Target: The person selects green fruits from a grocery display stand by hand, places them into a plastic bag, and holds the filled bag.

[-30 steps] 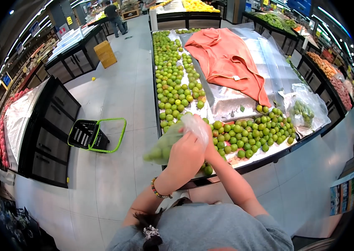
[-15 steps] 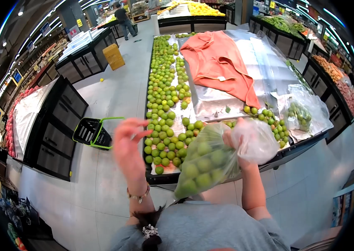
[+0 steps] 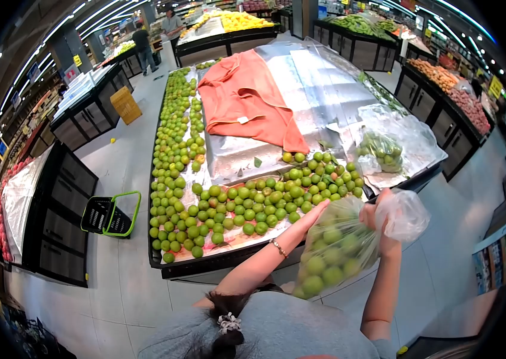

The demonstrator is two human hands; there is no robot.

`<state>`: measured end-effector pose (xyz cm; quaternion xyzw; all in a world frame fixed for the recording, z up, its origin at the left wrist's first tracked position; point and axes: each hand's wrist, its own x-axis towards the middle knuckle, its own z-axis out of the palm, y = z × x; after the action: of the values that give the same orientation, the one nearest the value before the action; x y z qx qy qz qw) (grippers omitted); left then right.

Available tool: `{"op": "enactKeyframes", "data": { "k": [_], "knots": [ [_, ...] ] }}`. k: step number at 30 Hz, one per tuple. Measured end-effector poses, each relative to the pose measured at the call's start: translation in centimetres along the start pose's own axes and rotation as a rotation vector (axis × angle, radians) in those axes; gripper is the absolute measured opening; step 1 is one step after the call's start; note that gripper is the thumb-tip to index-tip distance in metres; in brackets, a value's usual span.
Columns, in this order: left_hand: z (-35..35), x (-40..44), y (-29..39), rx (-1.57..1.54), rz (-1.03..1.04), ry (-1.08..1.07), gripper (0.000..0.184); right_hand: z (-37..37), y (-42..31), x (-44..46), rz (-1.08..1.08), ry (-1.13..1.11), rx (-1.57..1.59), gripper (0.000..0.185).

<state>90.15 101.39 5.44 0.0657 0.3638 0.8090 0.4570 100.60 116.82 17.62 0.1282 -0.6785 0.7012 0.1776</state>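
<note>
A clear plastic bag of green limes hangs tilted in front of my body. My right hand is closed around its gathered neck, and the loose top of the bag puffs out above the fist. Beside the bag's left side is my left hand, its fingers stretched out and partly covered by the plastic; whether it touches the bag is hard to see. Loose limes cover the near and left edges of the display stand, just beyond my hands.
A salmon-coloured cloth lies across the stand. Another plastic bag of green produce rests at its right corner. On the floor to the left stands a black basket with a green handle. A yellow box and two people are farther back.
My left hand has come down from the raised position at left to the bag's side. My right hand and the bag have shifted right, and the view has turned right.
</note>
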Motion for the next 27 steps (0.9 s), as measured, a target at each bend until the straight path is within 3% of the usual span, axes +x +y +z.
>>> {"op": "enactKeyframes", "data": {
  "k": [2,3,4,7,11,14,17,19,21,23,24,25,27],
  "knots": [
    [1.2,0.4,0.0,-0.011,0.044,-0.037,0.049,-3.6,-1.5,1.8,-0.016,-0.023,-0.066,0.036],
    [0.8,0.7,-0.2,0.078,0.191,0.026,0.046,-5.5,-1.9,3.1,-0.028,-0.042,-0.098,0.035],
    [1.5,-0.6,0.9,0.154,0.224,0.123,0.046,-6.5,-2.5,4.1,-0.02,0.011,-0.08,0.034],
    [5.2,-4.5,4.8,0.266,0.294,0.054,0.054,-7.7,-5.0,7.2,0.072,0.232,-0.118,0.031],
    [2.6,-3.1,7.7,0.31,-0.079,-0.282,0.062,-8.2,-7.8,9.9,0.162,0.086,-0.238,0.03],
    [3.9,1.6,7.8,0.46,0.262,-0.044,0.058,-8.4,-8.2,10.7,0.197,0.134,-0.436,0.035],
    [6.3,6.5,8.4,0.577,0.507,-0.044,0.055,-12.4,-7.4,11.4,0.086,0.195,-0.352,0.04],
    [9.7,9.6,8.9,0.676,0.641,-0.07,0.044,-15.1,-6.9,11.3,0.059,0.183,-0.308,0.042],
    [11.8,13.9,8.4,1.07,0.892,0.037,0.04,-17.6,-6.6,11.2,0.074,0.166,-0.283,0.041],
    [14.1,17.2,7.4,1.371,1.002,0.207,0.041,-20.3,-6.1,10.6,0.092,0.15,-0.272,0.038],
    [15.2,18.2,6.6,1.476,1.001,0.275,0.042,-21.9,-5.6,10.2,0.124,0.151,-0.278,0.037],
    [16.9,18.3,6.3,1.328,0.62,0.187,0.043,-23.8,-5.2,9.8,0.155,0.15,-0.281,0.037],
    [17.8,19.6,3.0,1.267,0.42,-0.156,0.039,-27.9,-5.2,8.9,0.251,0.163,-0.32,0.032]
  ]
}}
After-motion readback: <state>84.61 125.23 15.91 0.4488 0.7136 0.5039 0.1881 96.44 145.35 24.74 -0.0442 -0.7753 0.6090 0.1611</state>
